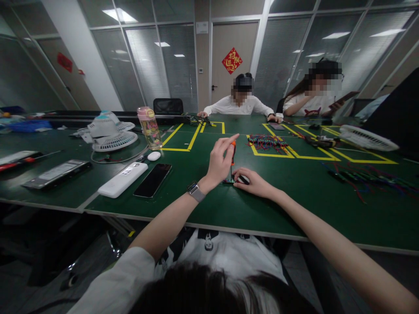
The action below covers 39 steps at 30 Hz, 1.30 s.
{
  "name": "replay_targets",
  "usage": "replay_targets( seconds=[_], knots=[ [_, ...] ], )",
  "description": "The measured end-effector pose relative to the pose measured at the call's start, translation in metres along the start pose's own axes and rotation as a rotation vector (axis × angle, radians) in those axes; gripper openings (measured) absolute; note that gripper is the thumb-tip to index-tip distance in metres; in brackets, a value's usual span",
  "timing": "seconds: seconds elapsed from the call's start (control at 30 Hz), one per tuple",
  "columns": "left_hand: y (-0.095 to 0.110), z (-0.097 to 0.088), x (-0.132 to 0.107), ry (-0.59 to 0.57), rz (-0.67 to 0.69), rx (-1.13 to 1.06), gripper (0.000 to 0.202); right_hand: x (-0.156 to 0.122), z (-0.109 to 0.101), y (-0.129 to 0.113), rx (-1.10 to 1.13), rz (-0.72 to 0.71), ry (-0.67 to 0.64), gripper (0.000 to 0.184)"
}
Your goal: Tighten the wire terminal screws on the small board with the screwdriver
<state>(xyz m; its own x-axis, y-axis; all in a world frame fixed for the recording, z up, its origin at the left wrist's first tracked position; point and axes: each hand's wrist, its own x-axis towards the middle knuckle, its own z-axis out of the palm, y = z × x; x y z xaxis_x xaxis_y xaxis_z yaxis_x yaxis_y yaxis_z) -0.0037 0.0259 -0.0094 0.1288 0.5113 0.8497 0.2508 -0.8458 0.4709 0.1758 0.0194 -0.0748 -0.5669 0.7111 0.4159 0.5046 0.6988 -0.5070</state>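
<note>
My left hand (221,158), with a watch on its wrist, is closed around the orange handle of an upright screwdriver (233,148), its fingers fairly straight along it. The shaft points down at a small green circuit board (228,181) on the table. My right hand (253,183) lies low beside the board, fingers curled and pressing on its right end. A small black and white part (242,179) shows under those fingers. Where the screwdriver tip meets the board is too small to make out.
Left of my hands lie a black phone (152,180), a white power bank (123,179), a hard drive (58,173), a fan (113,133) and a bottle (150,128). Bundles of wired boards (266,143) lie ahead and right (369,176). Two people sit opposite.
</note>
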Motion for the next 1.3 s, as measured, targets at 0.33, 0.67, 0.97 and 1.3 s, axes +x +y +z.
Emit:
replay_targets(
  seconds=[0.33, 0.67, 0.97, 1.3],
  knots=[
    [0.0016, 0.0008, 0.0002, 0.044, 0.004, 0.033, 0.023, -0.0002, 0.0002, -0.0003, -0.004, 0.003, 0.002, 0.008],
    [-0.0021, -0.0001, 0.0000, 0.005, 0.015, -0.025, 0.032, 0.0002, -0.0008, -0.0024, -0.003, 0.011, -0.007, 0.008],
    [0.0055, -0.0019, 0.0001, 0.050, -0.002, 0.070, 0.021, 0.0003, -0.0009, -0.0042, -0.003, 0.019, -0.001, 0.007],
    [-0.0002, 0.0006, -0.0011, -0.002, -0.001, -0.042, 0.033, 0.0000, -0.0003, -0.0034, -0.011, 0.011, -0.002, 0.007]
  ],
)
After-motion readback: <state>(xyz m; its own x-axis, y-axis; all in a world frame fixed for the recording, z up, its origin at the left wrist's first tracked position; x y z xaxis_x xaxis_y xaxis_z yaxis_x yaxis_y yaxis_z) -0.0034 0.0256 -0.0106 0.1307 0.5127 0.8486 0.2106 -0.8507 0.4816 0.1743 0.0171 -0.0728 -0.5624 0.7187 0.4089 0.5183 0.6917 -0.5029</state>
